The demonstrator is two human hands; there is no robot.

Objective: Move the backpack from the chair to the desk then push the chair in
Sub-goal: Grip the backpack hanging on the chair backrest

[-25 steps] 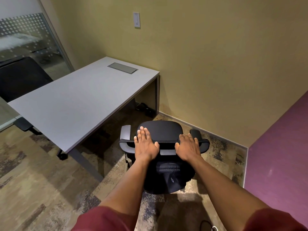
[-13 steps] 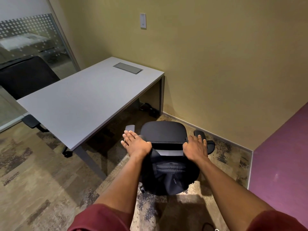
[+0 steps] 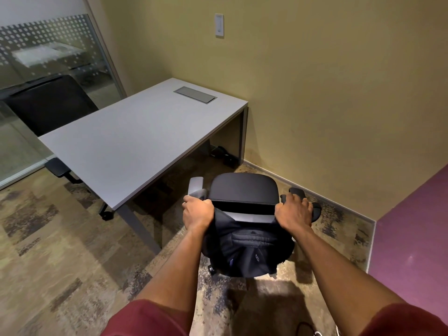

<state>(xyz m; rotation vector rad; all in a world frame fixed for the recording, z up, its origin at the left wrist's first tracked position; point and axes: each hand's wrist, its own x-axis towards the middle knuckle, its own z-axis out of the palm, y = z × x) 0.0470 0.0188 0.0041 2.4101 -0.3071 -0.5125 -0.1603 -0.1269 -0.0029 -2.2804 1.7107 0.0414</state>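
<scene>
A black backpack (image 3: 247, 251) hangs over the back of a black office chair (image 3: 242, 187), which stands just off the near right corner of the grey desk (image 3: 126, 146). My left hand (image 3: 197, 212) is closed on black fabric at the backpack's upper left corner, beside the chair's grey armrest. At the upper right corner, by the other armrest, my right hand (image 3: 294, 210) is curled over the backpack's top edge. The chair back is mostly hidden under the backpack.
A second black chair (image 3: 51, 103) stands at the desk's far left, in front of a glass partition (image 3: 43, 49). A yellow wall runs behind the chair and a purple wall (image 3: 412, 238) is on the right. Dark boxes (image 3: 225, 154) lie under the desk. A cable (image 3: 312, 331) lies on the carpet.
Both hands went from lying flat on the chair's top to gripping the backpack's upper corners. The camera has moved closer, and the backpack's top is gathered up.
</scene>
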